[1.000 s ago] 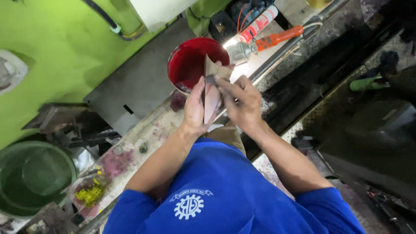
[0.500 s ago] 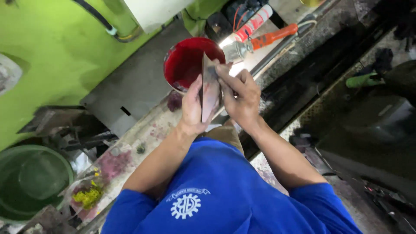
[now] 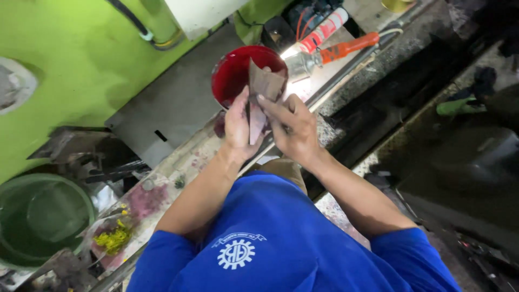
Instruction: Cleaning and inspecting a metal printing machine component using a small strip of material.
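- The left hand [image 3: 240, 127] and right hand [image 3: 292, 127] both pinch a folded sheet [image 3: 262, 94], holding it just in front of the red bowl [image 3: 232, 73].
- The sheet is brownish-grey, stiff and creased, its top corner pointed, its lower part paler and narrow between the two palms.
- The bowl sits on the stained desk [image 3: 162, 181], beside the green machine [image 3: 70, 65].
- An orange-handled tool [image 3: 335, 54] lies just right of the bowl.
- A green bucket [image 3: 40, 216] stands well left of the bowl.

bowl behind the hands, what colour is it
Deep red, inside and rim. The bowl shows best in the head view, just beyond the left hand and right hand.
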